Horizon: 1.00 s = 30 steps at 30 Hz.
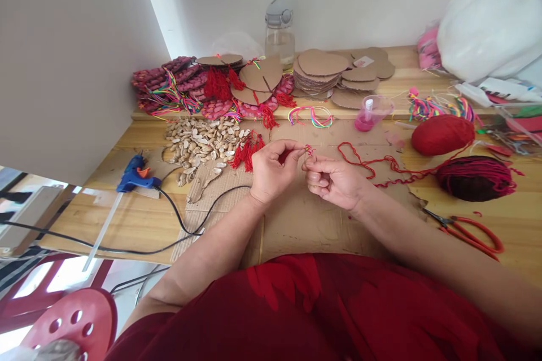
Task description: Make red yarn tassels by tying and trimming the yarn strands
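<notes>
My left hand (277, 166) and my right hand (332, 179) meet above the cardboard-covered middle of the table, thumbs and forefingers pinched. Between the fingertips is a small piece of red and pink yarn (309, 150), too small to tell its exact form. Beyond my right hand, a loose strand of red yarn (393, 164) lies in loops and runs toward the yarn balls; my wrist hides part of it. Just left of my left hand lie red tassels (247, 152), beside a heap of peanut shells (207, 144).
A blue glue gun (138, 176) lies at left, its black cord crossing the table. Orange-handled scissors (470, 232), a red yarn ball (442, 134) and a dark magenta one (476, 179) are at right. Cardboard discs (319, 70), a bottle (280, 34) and a pink cup (367, 118) stand behind.
</notes>
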Motion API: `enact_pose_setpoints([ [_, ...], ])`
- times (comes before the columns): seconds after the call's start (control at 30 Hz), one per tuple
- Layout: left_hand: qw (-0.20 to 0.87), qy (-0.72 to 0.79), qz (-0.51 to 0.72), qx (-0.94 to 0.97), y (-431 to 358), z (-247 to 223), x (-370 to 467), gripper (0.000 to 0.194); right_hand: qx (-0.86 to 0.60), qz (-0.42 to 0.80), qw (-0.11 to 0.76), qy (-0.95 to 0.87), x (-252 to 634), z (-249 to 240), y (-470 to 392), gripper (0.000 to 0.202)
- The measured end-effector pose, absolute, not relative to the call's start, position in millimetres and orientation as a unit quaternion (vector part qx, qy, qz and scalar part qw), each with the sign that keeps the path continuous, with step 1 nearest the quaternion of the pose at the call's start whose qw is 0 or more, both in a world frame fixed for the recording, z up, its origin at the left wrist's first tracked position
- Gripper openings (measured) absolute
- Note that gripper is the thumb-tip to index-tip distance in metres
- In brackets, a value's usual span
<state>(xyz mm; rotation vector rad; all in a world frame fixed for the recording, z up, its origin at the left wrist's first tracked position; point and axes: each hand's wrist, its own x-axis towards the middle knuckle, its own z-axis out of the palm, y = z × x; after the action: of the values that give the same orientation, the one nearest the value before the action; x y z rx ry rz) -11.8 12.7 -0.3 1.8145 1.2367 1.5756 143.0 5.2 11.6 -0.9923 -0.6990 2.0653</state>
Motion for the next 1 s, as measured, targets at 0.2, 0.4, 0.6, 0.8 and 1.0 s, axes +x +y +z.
enact_pose_setpoints([
  [0.2,0.13,0.465,0.536,0.692,11.7,2.8,-11.8,0.009,-0.44,0.654,0.47,-0.397,134.3,17.4,-7.9,0.016],
  [0.4,0.081,0.463,0.505,0.724,6.9,4.6,-10.0,0.012,-0.431,0.545,0.502,-0.515,127.2,18.4,-15.7,0.015],
  [0.6,0.133,0.455,0.523,0.708,6.4,8.9,-11.2,0.009,-0.425,0.454,0.47,-0.626,128.9,21.9,-16.3,0.018],
  [0.8,0.166,0.445,0.53,0.703,8.2,8.8,-12.6,0.006,-0.464,0.391,0.399,-0.687,139.6,27.2,-12.1,0.014],
  [1.0,0.157,0.443,0.536,0.702,9.0,7.6,-13.3,0.005,-0.52,0.354,0.443,-0.639,142.6,30.6,-6.3,0.026],
])
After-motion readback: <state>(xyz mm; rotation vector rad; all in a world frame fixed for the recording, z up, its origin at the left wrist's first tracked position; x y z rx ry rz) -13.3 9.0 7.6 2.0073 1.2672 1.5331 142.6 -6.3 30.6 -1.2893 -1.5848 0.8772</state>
